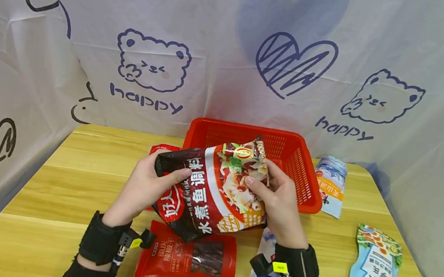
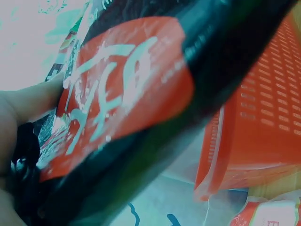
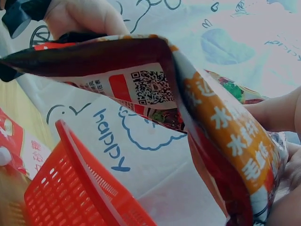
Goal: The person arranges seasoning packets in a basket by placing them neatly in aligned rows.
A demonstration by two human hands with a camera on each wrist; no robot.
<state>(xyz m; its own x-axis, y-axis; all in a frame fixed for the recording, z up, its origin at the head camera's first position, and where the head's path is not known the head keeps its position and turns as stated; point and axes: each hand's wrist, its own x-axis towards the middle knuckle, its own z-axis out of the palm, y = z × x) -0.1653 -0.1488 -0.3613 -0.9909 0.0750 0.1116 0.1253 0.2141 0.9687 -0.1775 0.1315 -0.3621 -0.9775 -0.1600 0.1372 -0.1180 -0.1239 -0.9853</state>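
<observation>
You hold the boiled-fish seasoning packet (image 1: 211,188) tilted above the wooden table (image 1: 69,179), in front of the red mesh basket (image 1: 226,134); your left hand (image 1: 148,185) pinches its darker end, thumb on the front, and your right hand (image 1: 283,202) grips the pictured end; support both ends evenly, since the soft film bends and could slip; mesh wall shows inside the basket, but the packet hides part, so its full contents can't be told
</observation>
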